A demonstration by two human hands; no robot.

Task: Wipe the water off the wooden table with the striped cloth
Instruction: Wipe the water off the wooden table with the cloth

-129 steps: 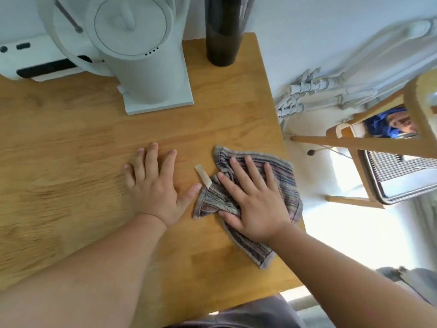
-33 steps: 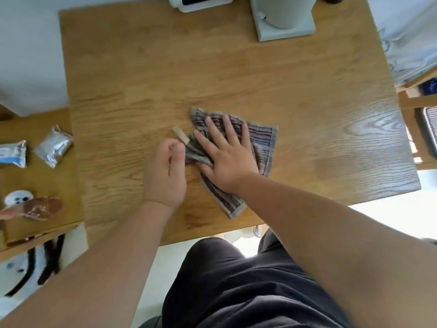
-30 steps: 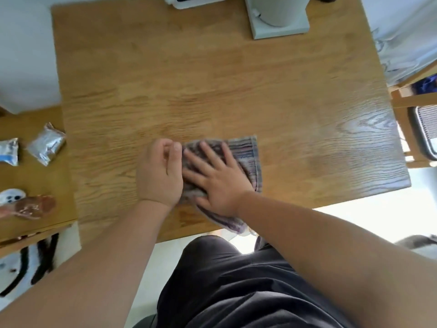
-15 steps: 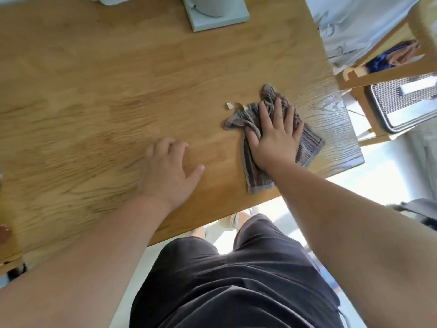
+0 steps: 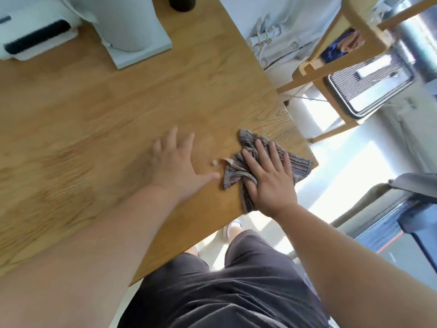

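Striped cloth (image 5: 257, 166): bunched under your right palm at the near right corner of the wooden table (image 5: 118, 110), one fold hanging just over the near edge.
Cloth tag: a small pale tab (image 5: 227, 160) sticks out of the left side of the cloth (a second pale speck lies just beside it on the wood).
Step in hand: you are wiping, by my reading, with the cloth pressed flat at the corner.
Water: no puddle shows; the frame is blurred, so you cannot tell what wet is left.
Next move: calls for keeping the palm down and drawing the cloth back inward over unwiped wood, lest it slide off the edge.
Right hand (image 5: 267, 178): open, fingers spread, flat on the cloth, forearm reaching in from the lower right.
Left hand (image 5: 177, 166): open, empty, fingers splayed on bare wood just beside the cloth, thumb pointing toward it.
Far end: white appliance (image 5: 132, 27), well apart from the wiping.
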